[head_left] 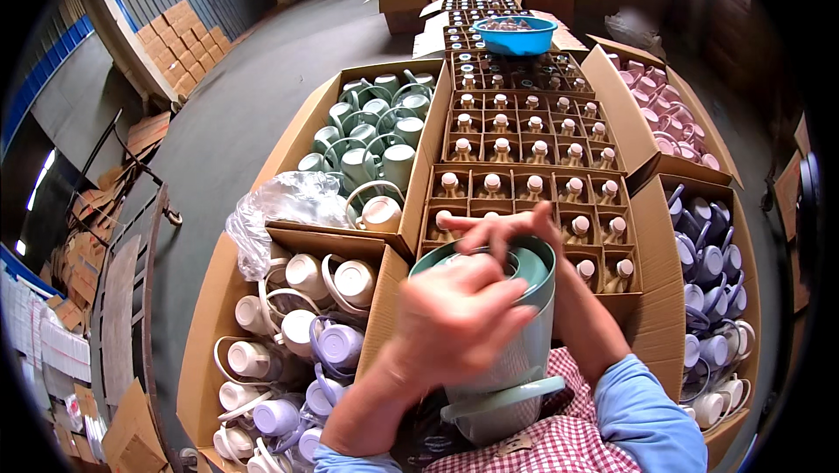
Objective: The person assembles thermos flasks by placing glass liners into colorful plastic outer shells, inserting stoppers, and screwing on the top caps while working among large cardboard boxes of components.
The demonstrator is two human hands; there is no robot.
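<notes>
A large jug with a green rim [544,256] and a pale, shiny body [511,355] stands against my lap. Its wide opening faces up, and a green ring [530,265] sits inside. The pale green handle [507,396] juts out low on the near side. My left hand [463,311] is curled over the near left of the opening, blurred, its fingertips partly hidden. Across the far rim reaches my right hand [511,230], fingers apart, one stretched leftward and another bent down toward the ring.
Cartons of green jugs [398,163], white and lilac jugs [341,346], pink jugs [669,115] and purple jugs [712,259] flank me. Ahead, divided cartons hold glass bottles [535,186]. A blue basin [524,41] rests on them. Clear plastic [288,202] drapes over the left cartons.
</notes>
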